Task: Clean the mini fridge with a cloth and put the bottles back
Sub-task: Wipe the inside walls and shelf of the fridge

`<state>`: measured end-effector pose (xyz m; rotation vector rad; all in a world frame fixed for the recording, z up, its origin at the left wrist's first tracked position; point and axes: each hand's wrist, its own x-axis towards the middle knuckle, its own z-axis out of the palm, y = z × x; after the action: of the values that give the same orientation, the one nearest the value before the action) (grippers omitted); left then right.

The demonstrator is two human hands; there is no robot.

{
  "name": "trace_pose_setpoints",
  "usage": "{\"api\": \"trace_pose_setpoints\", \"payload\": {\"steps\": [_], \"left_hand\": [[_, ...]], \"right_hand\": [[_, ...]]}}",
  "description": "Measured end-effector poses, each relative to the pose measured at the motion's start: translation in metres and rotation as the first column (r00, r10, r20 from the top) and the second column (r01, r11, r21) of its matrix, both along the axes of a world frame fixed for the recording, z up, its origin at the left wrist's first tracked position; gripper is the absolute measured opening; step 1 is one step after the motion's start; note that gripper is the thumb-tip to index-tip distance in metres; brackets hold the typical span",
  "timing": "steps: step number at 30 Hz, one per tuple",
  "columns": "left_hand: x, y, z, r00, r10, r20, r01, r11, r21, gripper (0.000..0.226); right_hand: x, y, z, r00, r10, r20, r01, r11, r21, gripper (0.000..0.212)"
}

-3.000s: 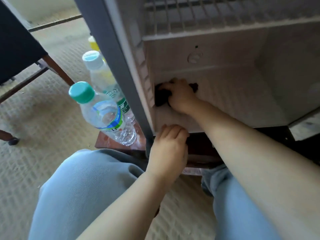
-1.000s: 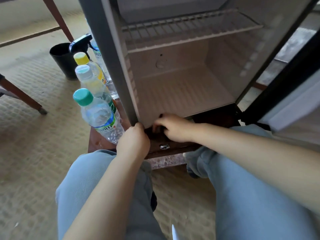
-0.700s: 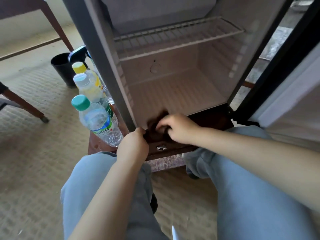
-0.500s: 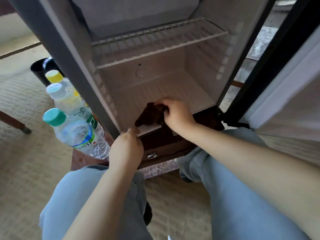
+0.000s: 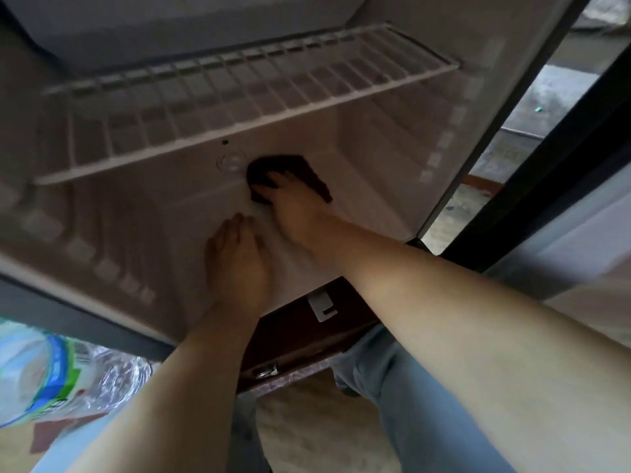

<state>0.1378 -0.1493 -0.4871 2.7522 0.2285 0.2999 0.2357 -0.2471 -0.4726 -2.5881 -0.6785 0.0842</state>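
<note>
Under fridge shelf: right hand flat on cloth, left hand relaxed; bottle outside.

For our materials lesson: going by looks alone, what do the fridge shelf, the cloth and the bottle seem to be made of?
Shelf: probably metal wire with a white matt coating; thin parallel bars.
Cloth: soft dark fabric, matt; it lies crumpled with uneven edges.
Bottle: clear glossy plastic, likely; see-through ridged wall with glints, printed label.

On the mini fridge's white floor my left hand rested, my right hand pressing the dark cloth at its back edge.
</note>
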Motion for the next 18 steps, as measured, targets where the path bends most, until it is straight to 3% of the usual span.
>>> {"api": "trace_pose_setpoints", "payload": {"steps": [2,9,14,18], "left_hand": [[0.004,-0.003,-0.008,0.999,-0.004,-0.046,0.005,1.000,0.018,0.047],[0.011,-0.008,-0.012,0.999,-0.004,-0.049,0.005,1.000,0.018,0.039],[0.010,-0.019,0.003,0.975,-0.003,-0.222,0.024,0.995,0.092,0.048],[0.004,-0.034,0.019,0.949,-0.138,-0.283,0.154,0.987,0.035,0.047]], "right_hand": [[0.021,-0.005,0.008,0.997,-0.049,-0.055,0.051,0.998,0.036,0.047],[0.053,-0.067,0.002,0.967,-0.207,0.147,0.237,0.943,-0.232,0.049],[0.035,-0.066,0.006,0.966,-0.241,0.093,0.255,0.948,-0.191,0.049],[-0.013,-0.090,0.010,0.954,-0.294,0.062,0.301,0.940,-0.164,0.044]]}}
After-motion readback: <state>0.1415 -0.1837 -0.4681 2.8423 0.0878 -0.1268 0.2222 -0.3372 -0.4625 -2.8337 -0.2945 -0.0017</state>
